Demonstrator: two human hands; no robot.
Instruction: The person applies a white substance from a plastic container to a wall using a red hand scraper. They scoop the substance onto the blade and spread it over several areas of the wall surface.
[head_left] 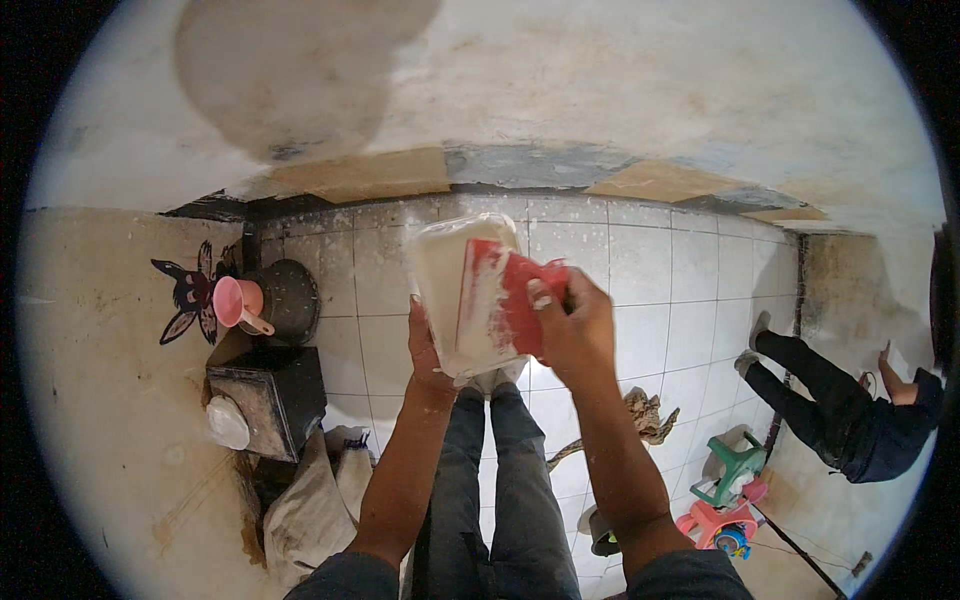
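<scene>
In the middle of the view, my left hand [427, 350] supports a white rectangular tray [432, 265] smeared with pale paste. Its thumb lies along the tray's left side, and the other fingers are hidden beneath. My right hand [583, 335] grips a red flat scraper [518, 318], thumb on top. White paste coats the scraper's left part. The blade lies over the tray; whether it touches the paste I cannot tell.
A patchy wall [560, 90] stands ahead above a tiled floor [640, 270]. At left are a pink dipper [238, 302], a dark round container [290, 300] and a black box [275, 395]. At right, a person [850, 410] stands near green [738, 465] and pink [715, 522] stools.
</scene>
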